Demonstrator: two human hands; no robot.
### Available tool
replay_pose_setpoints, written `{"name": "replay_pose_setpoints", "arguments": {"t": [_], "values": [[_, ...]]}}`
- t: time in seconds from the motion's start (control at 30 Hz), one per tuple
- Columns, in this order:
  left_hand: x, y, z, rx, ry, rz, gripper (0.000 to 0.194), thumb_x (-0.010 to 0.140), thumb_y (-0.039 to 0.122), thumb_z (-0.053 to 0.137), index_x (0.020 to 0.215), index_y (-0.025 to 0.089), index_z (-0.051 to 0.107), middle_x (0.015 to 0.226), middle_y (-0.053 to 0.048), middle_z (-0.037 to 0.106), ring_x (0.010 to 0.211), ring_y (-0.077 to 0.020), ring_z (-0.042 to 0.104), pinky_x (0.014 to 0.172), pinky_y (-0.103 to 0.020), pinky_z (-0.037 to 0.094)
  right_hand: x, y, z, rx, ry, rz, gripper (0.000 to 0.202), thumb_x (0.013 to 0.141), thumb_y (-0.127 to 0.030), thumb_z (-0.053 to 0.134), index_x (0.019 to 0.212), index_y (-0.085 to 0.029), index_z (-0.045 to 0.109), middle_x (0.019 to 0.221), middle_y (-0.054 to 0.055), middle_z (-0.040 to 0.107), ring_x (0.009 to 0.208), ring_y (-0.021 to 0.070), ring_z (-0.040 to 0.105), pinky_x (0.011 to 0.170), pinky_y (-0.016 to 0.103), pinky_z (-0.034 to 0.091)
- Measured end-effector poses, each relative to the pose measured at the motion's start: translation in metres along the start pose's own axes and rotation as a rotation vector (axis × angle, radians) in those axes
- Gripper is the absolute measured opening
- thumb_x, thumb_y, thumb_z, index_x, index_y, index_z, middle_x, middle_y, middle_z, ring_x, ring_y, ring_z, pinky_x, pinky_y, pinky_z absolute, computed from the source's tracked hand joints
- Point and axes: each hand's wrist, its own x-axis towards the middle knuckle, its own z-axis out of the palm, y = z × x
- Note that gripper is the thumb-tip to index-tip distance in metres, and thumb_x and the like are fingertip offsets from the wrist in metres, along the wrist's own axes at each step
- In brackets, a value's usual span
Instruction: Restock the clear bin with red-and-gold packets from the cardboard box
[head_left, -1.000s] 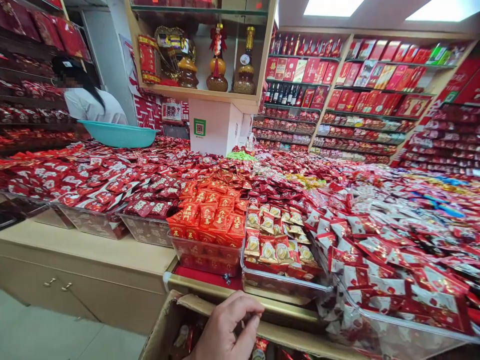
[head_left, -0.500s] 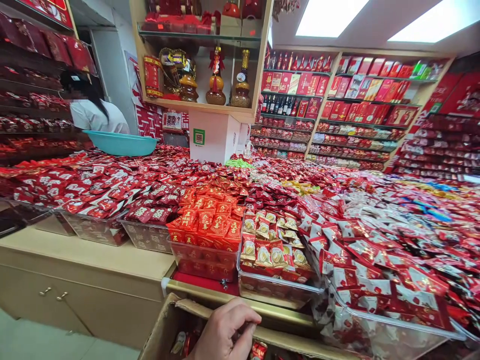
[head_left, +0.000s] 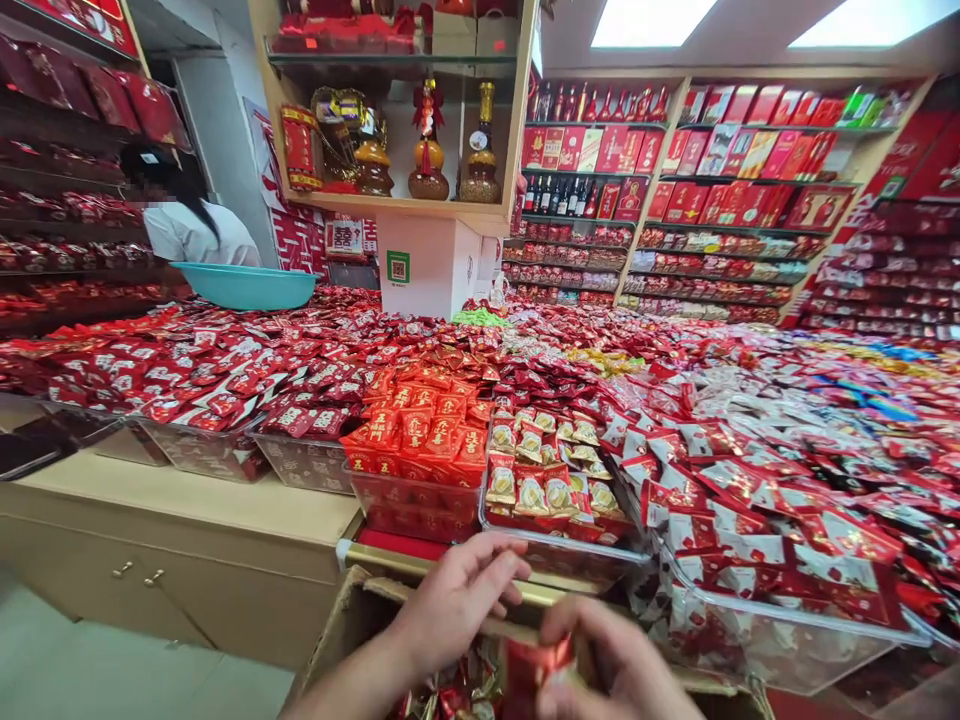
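Over an open cardboard box (head_left: 341,625) at the bottom of the view, my left hand (head_left: 454,595) hovers with its fingers loosely bent and nothing visible in them; it looks open. My right hand (head_left: 607,655), blurred by motion, is closed on a red wrapped candy (head_left: 529,668) just above the box. More red and gold wrapped candies (head_left: 469,690) lie inside the box, partly hidden by my hands. Right behind the box stands a clear bin (head_left: 570,548) with gold-and-red durian candies (head_left: 529,490) laid in rows.
A bin of bright red packets (head_left: 416,430) stands left of the durian candies, and a white-and-red candy heap (head_left: 750,510) fills the right. Heaped sweets reach back to shelves (head_left: 637,220). A person (head_left: 195,225) stands behind a turquoise basin (head_left: 247,288).
My right hand has come into view with a red wrapped candy. My left hand has risen slightly, its fingers less curled. The view has shifted a little.
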Motion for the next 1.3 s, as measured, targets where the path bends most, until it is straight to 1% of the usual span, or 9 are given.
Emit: {"name": "replay_pose_setpoints", "arguments": {"t": [0.1,0.33,0.5,0.6,0.7,0.87,1.03,1.17,1.3], "values": [[0.018,0.015,0.006,-0.044,-0.215,-0.062,0.035,0.076,0.042,0.054,0.098,0.015,0.062,0.074,-0.002,0.063,0.062,-0.0104,0.057,0.055,-0.02,0.045,0.014,0.003,-0.017,0.28,0.151,0.067,0.03,0.063,-0.038,0.067,0.083,-0.019,0.058,0.076,0.003,0.063,0.07,0.0167,0.056,0.063,0.027,0.045],[0.041,-0.008,0.019,-0.114,-0.035,-0.11,0.03,0.066,0.037,0.066,0.081,0.011,0.063,0.054,0.002,0.06,0.048,-0.0096,0.055,0.046,-0.02,0.045,0.023,0.019,-0.014,0.63,0.321,0.249,0.026,0.062,-0.037,0.07,0.075,-0.015,0.064,0.056,-0.001,0.058,0.045,0.0074,0.042,0.043,0.02,0.033],[0.039,-0.02,0.019,-0.206,0.004,-0.115,0.034,0.065,0.04,0.067,0.083,0.012,0.059,0.059,0.0,0.063,0.049,-0.0105,0.058,0.047,-0.021,0.047,0.022,0.023,-0.009,0.812,0.368,0.287,0.027,0.06,-0.034,0.072,0.079,-0.018,0.063,0.067,0.001,0.063,0.06,0.0132,0.055,0.053,0.024,0.045],[0.037,-0.02,0.017,-0.26,0.04,-0.118,0.034,0.065,0.039,0.068,0.084,0.013,0.056,0.067,0.0,0.064,0.052,-0.0106,0.06,0.047,-0.02,0.047,0.018,0.031,-0.008,0.692,0.411,0.212,0.017,0.064,-0.03,0.069,0.074,-0.02,0.06,0.073,0.001,0.063,0.061,0.0143,0.057,0.056,0.028,0.049],[0.036,-0.018,0.015,-0.338,0.022,-0.148,0.038,0.068,0.04,0.065,0.092,0.016,0.051,0.08,-0.002,0.063,0.056,-0.0117,0.063,0.048,-0.02,0.047,0.011,0.037,-0.006,0.353,0.506,-0.073,0.006,0.071,-0.02,0.062,0.076,-0.022,0.061,0.084,0.004,0.062,0.079,0.0178,0.059,0.07,0.031,0.049],[0.032,-0.016,0.014,-0.453,0.004,-0.145,0.04,0.068,0.031,0.068,0.099,0.016,0.047,0.094,-0.007,0.063,0.071,-0.0127,0.063,0.059,-0.023,0.049,0.002,0.027,-0.003,-0.052,0.404,-0.367,0.022,0.072,-0.007,0.053,0.083,-0.024,0.06,0.105,0.008,0.056,0.095,0.0204,0.056,0.075,0.032,0.048],[0.03,-0.019,0.014,-0.408,-0.013,-0.044,0.046,0.06,0.019,0.074,0.099,0.016,0.049,0.1,-0.007,0.062,0.083,-0.0139,0.061,0.073,-0.025,0.047,0.0,0.024,-0.01,0.163,0.334,-0.157,0.015,0.079,-0.018,0.048,0.087,-0.024,0.059,0.119,0.008,0.049,0.108,0.0214,0.049,0.085,0.032,0.045],[0.029,-0.019,0.013,-0.346,-0.073,-0.053,0.051,0.061,0.017,0.073,0.105,0.017,0.046,0.097,-0.007,0.063,0.082,-0.0142,0.062,0.074,-0.027,0.047,0.004,0.032,-0.004,0.362,0.352,0.126,0.019,0.074,-0.033,0.058,0.087,-0.019,0.059,0.09,0.008,0.063,0.079,0.0184,0.06,0.066,0.026,0.049],[0.028,-0.016,0.014,-0.262,-0.079,-0.091,0.05,0.062,0.017,0.072,0.105,0.015,0.047,0.094,-0.008,0.065,0.083,-0.0159,0.062,0.073,-0.027,0.047,0.006,0.032,0.0,0.449,0.354,0.2,0.021,0.07,-0.037,0.063,0.075,-0.017,0.058,0.068,0.003,0.062,0.06,0.013,0.056,0.054,0.022,0.046]]}}
